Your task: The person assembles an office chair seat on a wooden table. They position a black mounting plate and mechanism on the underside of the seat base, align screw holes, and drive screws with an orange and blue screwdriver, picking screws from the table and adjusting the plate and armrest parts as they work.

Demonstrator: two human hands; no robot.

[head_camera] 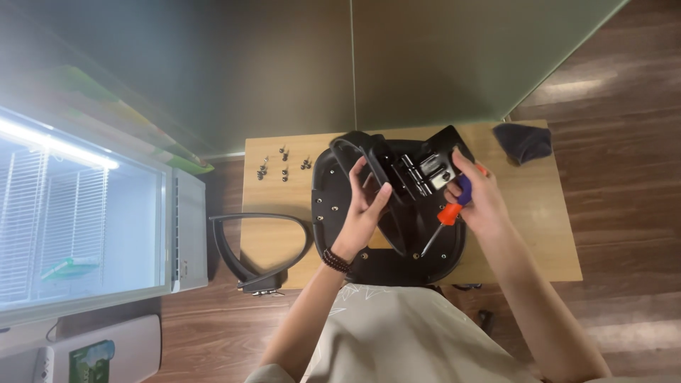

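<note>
A black chair seat (333,213) lies upside down on a small wooden table (273,234). My left hand (362,209) grips a black armrest (362,152) held against the seat's underside. My right hand (477,198) holds a screwdriver (443,218) with an orange and blue handle, its shaft pointing down toward me. The same hand touches a metal bracket (434,170) on the black mechanism plate in the middle of the seat. A beaded bracelet (335,260) sits on my left wrist.
Several loose screws (284,169) lie on the table left of the seat. A second black armrest (259,245) hangs over the table's left front edge. A dark cloth (523,142) rests at the far right corner. A white cabinet (188,227) stands to the left on the wood floor.
</note>
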